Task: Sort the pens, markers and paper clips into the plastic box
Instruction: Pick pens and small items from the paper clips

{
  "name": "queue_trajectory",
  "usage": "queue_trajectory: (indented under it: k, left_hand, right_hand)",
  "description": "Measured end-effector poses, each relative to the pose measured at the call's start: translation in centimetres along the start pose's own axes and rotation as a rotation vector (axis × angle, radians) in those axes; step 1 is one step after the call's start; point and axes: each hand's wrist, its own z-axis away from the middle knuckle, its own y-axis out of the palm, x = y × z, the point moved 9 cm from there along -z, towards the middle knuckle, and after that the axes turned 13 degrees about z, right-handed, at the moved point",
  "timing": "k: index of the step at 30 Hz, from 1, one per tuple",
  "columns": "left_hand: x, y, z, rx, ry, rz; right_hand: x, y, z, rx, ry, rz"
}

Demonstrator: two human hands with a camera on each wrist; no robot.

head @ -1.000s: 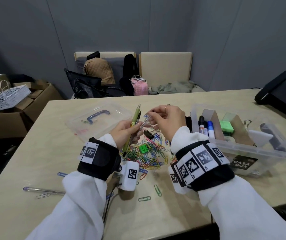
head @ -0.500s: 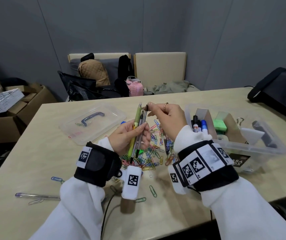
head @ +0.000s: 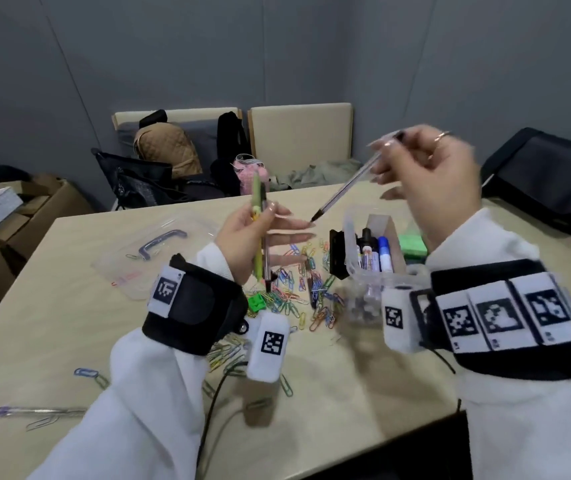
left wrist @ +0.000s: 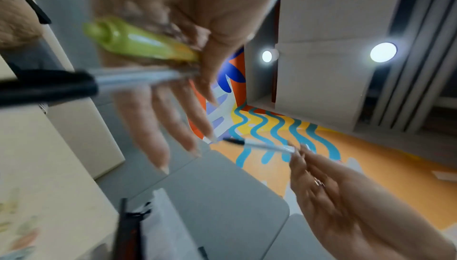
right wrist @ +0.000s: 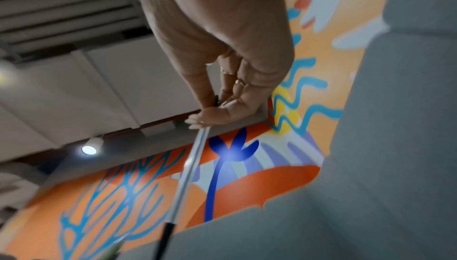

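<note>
The right hand (head: 429,178) pinches the back end of a clear pen (head: 344,189) between thumb and fingertips, raised above the plastic box (head: 374,289), with the black tip slanting down toward the left hand (head: 249,237). The left hand holds a green pen (head: 258,216) and a second clear pen (head: 266,258) upright against the palm under the thumb, its other fingers spread straight out. The paper clips (head: 298,292) lie heaped on the worktop (head: 69,323) just beside the box, on its left.

To do this step well, I judge the right hand should swing the pen over the divided section of the box where the markers (head: 372,252) stand, turn it near upright and lower it in before letting go, so it does not bounce out or fall among the clips. The left hand should keep its two pens clamped and clear of the path.

Half a second ago, in the head view, the right hand was at the top of the bunch in the left hand; now it has lifted one clear pen free and carried it up and toward the box, leaving two behind.
</note>
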Motion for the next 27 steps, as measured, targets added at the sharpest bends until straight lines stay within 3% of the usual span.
queue_trajectory:
  k: [3,5,8,13,16,18,21,27]
  left_hand:
    - [-0.7,-0.8,-1.7,-0.231,0.000,0.081]
    - [-0.2,-0.1,-3.2,-0.284,-0.081,0.144]
    - [1.2,2.6,-5.1,-0.227,-0.262,0.223]
    - [3.4,7.0,-6.5,-0.136,-0.431,0.303]
    - [5.0,8.4,-6.5,-0.110,-0.515,0.215]
    - [6.1,9.1,-6.6,-0.089,-0.558,0.152]
    - [7.3,9.3,-6.7,-0.060,-0.599,0.064]
    - [7.9,8.9,-6.7,-0.107,-0.595,0.099]
  right_hand:
    - [-0.5,-3.3,-0.4,-0.153,-0.027,0.220]
    - [-1.8,-3.7,-0.2,-0.176,-0.023,0.411]
    - [-4.4,-2.5,0.3,-0.089,0.064,0.617]
    - [-7.6,-1.0,1.3,0.119,0.247,0.961]
    - [-9.2,0.2,1.9,0.345,0.295,0.996]
    - [-9.4,0.6,2.2,0.422,0.296,0.982]
    - [-9.1,0.3,2.2,0.429,0.309,0.963]
    - [-7.5,-1.7,1.8,0.346,0.316,0.938]
